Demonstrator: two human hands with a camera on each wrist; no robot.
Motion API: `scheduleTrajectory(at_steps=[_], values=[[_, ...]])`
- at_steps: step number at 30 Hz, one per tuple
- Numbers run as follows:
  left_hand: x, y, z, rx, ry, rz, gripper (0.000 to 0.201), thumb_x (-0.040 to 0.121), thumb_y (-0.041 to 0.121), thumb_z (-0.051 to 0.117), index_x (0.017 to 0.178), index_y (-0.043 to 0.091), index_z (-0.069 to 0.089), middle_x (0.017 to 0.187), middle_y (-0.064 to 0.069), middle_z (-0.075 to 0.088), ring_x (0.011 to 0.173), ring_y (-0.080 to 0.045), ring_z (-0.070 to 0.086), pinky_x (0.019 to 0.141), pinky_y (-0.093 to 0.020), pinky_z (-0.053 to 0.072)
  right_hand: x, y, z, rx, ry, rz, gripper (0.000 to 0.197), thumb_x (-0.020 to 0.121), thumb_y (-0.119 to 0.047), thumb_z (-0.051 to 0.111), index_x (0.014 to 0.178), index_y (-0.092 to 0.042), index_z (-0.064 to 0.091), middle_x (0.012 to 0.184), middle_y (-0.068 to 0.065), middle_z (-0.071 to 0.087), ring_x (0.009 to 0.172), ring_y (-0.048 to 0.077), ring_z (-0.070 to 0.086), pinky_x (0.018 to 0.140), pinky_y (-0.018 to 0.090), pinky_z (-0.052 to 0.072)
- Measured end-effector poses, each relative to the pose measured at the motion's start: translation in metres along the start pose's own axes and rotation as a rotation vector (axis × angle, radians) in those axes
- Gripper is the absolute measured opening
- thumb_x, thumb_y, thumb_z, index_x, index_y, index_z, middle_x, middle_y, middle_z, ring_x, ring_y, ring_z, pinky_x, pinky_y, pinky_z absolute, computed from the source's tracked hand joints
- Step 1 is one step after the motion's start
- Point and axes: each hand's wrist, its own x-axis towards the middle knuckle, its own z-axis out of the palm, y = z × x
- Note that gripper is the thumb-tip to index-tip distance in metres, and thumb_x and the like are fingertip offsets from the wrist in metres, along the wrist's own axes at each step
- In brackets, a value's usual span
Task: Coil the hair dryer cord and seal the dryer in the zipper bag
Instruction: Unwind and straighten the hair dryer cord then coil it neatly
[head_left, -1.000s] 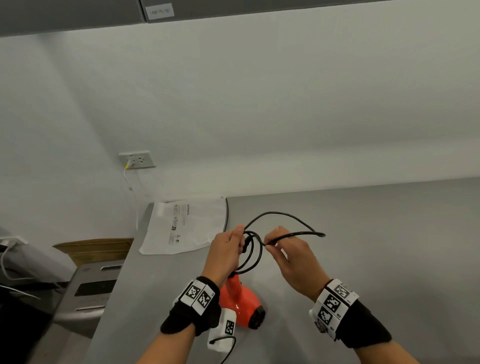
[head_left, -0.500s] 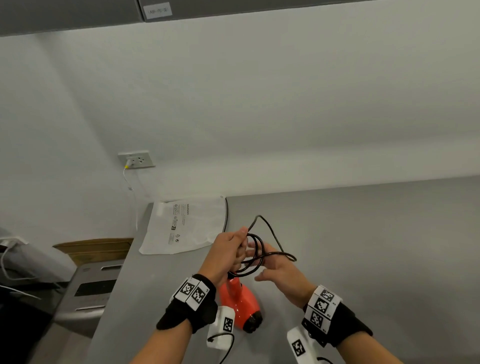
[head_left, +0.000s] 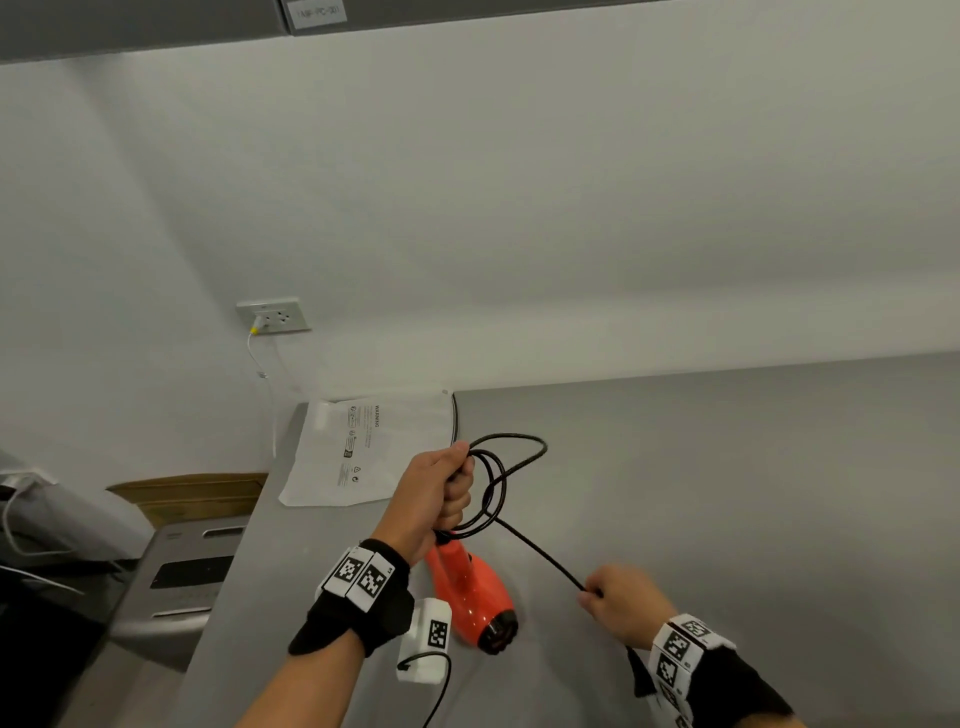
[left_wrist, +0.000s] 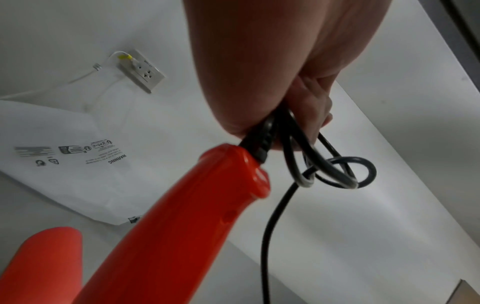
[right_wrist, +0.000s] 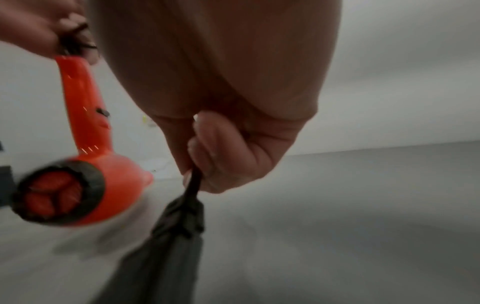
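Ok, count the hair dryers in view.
1. The orange hair dryer hangs below the left hand, above the grey counter, with its cord running to the right hand.

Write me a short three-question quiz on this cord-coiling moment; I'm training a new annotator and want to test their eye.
1. True or false: the orange hair dryer is already inside the zipper bag.
2. Which of the hands grips the coiled loops of the black cord?
A. left hand
B. right hand
C. both
3. Fill in: the right hand pinches the cord's free end, which runs in a ____ line from the loops.

Key
1. False: the bag lies flat on the grey table, apart from the dryer.
2. A
3. straight
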Motion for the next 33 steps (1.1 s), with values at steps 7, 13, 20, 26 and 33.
scheduleTrajectory(at_steps=[7,13,20,26,33], values=[[0.001,0.008,-0.001,-0.046,-0.020,0.015,0.036,0.110,0.031,0.043,0.079,0.014,0.052,0.056,0.004,0.022,0.041,-0.006,0.015,0.036,-0.015,0.014,0.002,0.059,-0.006,-0.135,0.009,0.364,0.035,0.094,-0.021,0.045,0.124,-0.012,0.061,0.130,0.011,0.063,0.122,0.029,0.060,0.096,0.031,0.048],[-0.004,0.007,-0.001,-0.095,-0.030,0.009,0.036,0.109,0.030,0.044,0.079,0.013,0.052,0.057,0.004,0.022,0.043,-0.006,0.015,0.039,-0.020,0.010,0.010,0.093,-0.034,-0.095,0.080,0.496,0.033,0.096,-0.013,0.044,0.122,-0.006,0.063,0.128,0.013,0.065,0.118,0.028,0.063,0.094,0.031,0.050],[-0.004,0.002,0.003,-0.151,-0.068,-0.037,0.033,0.108,0.025,0.043,0.078,0.014,0.051,0.058,0.004,0.020,0.042,-0.006,0.014,0.037,-0.016,0.012,0.014,0.043,-0.049,0.001,0.141,0.274,0.033,0.091,-0.014,0.051,0.120,-0.014,0.066,0.125,0.009,0.066,0.109,0.028,0.066,0.092,0.033,0.052],[-0.001,-0.004,0.020,-0.116,-0.113,-0.067,0.031,0.106,0.023,0.044,0.076,0.016,0.051,0.058,0.003,0.018,0.042,-0.007,0.012,0.039,-0.017,0.010,-0.011,-0.082,-0.062,0.813,-0.033,-0.438,0.048,0.089,0.002,0.053,0.130,-0.021,0.058,0.107,0.004,0.070,0.083,0.025,0.073,0.062,0.032,0.059],[-0.002,0.000,0.020,-0.099,-0.122,-0.083,0.035,0.109,0.028,0.041,0.076,0.018,0.045,0.058,0.005,0.017,0.042,-0.006,0.012,0.039,-0.020,0.007,-0.005,-0.093,-0.062,0.872,-0.174,-0.514,0.013,0.093,-0.006,0.061,0.099,-0.014,0.068,0.079,0.000,0.067,0.073,0.020,0.065,0.064,0.032,0.057]])
